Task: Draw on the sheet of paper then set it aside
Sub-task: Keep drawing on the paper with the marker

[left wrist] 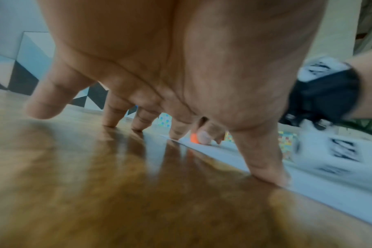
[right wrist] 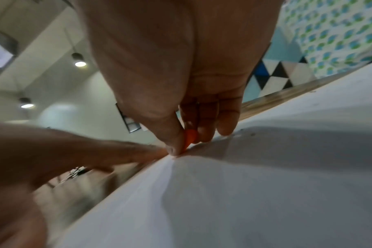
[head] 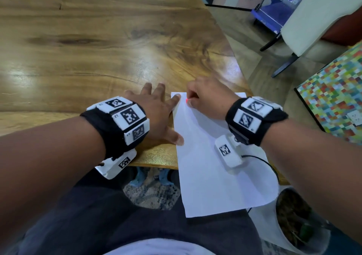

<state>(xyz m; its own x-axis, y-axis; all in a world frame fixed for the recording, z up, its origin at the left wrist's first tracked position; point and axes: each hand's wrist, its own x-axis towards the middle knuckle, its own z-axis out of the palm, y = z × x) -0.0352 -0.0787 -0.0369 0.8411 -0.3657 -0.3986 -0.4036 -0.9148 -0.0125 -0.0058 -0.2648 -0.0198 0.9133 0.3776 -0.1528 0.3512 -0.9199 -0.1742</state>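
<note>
A white sheet of paper (head: 213, 166) lies at the near right corner of the wooden table (head: 98, 49), its near part hanging over the edge. My left hand (head: 158, 113) lies spread flat, index finger and thumb pressing the sheet's left edge (left wrist: 263, 176). My right hand (head: 205, 98) pinches a short orange crayon (head: 187, 100) near the sheet's far left corner. The crayon's (right wrist: 189, 139) tip touches the paper (right wrist: 244, 193) between thumb and fingers. From the left wrist, the crayon (left wrist: 194, 139) shows beyond my fingers. No drawn marks are visible.
The table's right edge runs diagonally just beyond the sheet. On the floor to the right stand a colourful mosaic panel (head: 333, 94) and a chair (head: 305, 25). A potted plant (head: 297, 221) sits below the sheet's near corner. The table spreads wide to the left.
</note>
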